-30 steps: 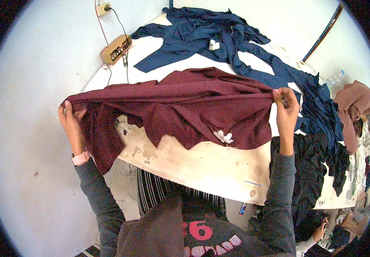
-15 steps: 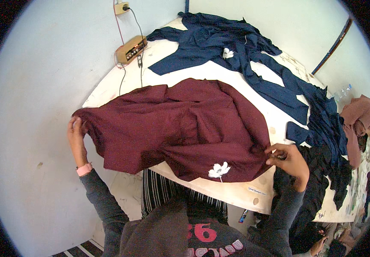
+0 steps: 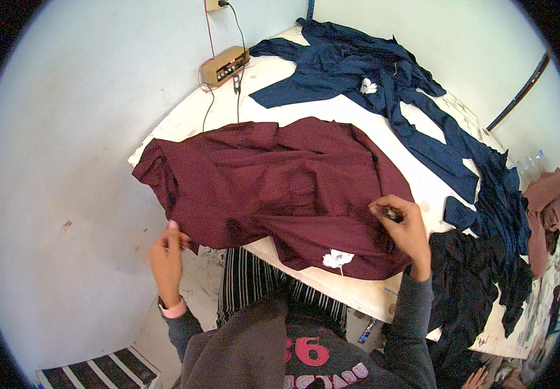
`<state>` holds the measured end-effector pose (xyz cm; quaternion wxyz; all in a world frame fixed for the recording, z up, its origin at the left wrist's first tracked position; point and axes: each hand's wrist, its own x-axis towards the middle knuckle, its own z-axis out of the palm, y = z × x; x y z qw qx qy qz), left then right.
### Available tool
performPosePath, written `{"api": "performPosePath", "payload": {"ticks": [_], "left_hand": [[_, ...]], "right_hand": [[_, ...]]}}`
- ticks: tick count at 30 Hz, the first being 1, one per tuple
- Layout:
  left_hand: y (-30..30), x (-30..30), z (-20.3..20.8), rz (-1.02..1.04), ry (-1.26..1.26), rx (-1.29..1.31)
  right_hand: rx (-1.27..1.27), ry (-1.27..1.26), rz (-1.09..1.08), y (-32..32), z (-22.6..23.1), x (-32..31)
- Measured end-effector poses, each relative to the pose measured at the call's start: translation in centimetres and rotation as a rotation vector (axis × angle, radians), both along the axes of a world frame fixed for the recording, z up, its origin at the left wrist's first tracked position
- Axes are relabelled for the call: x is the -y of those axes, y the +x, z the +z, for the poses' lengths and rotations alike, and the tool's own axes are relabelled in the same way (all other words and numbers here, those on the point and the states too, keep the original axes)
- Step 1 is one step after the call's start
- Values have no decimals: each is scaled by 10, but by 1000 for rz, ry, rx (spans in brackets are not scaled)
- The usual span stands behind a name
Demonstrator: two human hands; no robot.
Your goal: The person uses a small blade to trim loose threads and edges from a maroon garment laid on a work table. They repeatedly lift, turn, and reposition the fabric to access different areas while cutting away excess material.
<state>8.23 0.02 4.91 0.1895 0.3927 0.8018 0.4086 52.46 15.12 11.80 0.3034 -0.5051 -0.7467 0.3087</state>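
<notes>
We have the maroon cloth (image 3: 234,188) spread on the surface (image 3: 341,115), its front edge hanging over. Our left hand (image 3: 168,254) is half open at its lower left corner, fingers loosely bent; we cannot tell whether they touch it. Our right hand (image 3: 404,228) is over its right side, fingers curled toward the thumb around something dark, too unclear to name; whether it pinches cloth, we cannot tell.

Reaching forward with left forearm (image 3: 185,329) and right forearm (image 3: 416,314), holding left hand (image 3: 167,254) lower in view, slightly blurred, thumb (image 3: 173,225) raised off loosely bent fingers, holding right hand (image 3: 407,227) farther forward, angled inward at the wrist (image 3: 420,269), fingers curled toward thumb
</notes>
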Motion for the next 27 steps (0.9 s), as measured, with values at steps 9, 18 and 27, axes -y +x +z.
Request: {"api": "performPosePath", "payload": {"ticks": [9, 18, 27], "left_hand": [[85, -12, -21, -336, 382, -281], [99, -66, 25, -349, 523, 698], [116, -78, 58, -428, 530, 1202]], "right_hand": [[299, 129, 287, -46, -16, 21], [74, 349, -74, -14, 25, 20], [67, 468, -195, -26, 18, 24]]}}
